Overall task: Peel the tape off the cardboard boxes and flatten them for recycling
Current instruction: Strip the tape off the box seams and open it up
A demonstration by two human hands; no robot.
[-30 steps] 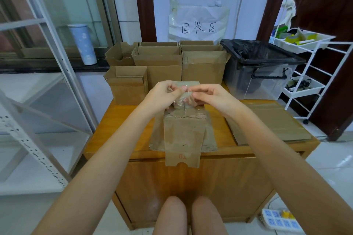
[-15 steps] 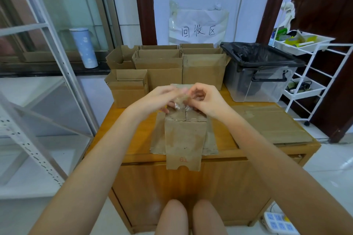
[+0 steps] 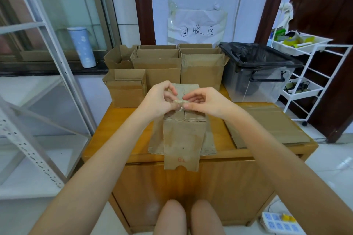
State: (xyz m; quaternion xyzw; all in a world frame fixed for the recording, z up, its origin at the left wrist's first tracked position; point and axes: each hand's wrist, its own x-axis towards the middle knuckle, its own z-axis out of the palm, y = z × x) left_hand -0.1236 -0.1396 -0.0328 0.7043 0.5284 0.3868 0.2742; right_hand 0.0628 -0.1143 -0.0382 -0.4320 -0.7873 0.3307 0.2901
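The hands have drawn a little apart since a moment ago, and the strip of tape between them now looks rolled thin.

From the head camera, the left hand (image 3: 159,99) and the right hand (image 3: 202,101) each pinch one end of the tape (image 3: 178,102) with curled fingers. The tape lies sideways, from left to right, just above the flat box (image 3: 182,139) on the table (image 3: 219,135). Both hands are about as near to it.

The bin (image 3: 256,74), lined with a black bag, stands to the right, so I think the right hand is closer for dropping the tape in. I cannot see inside it. Open boxes (image 3: 160,68) wait behind. A flat stack (image 3: 271,126) lies on the right.
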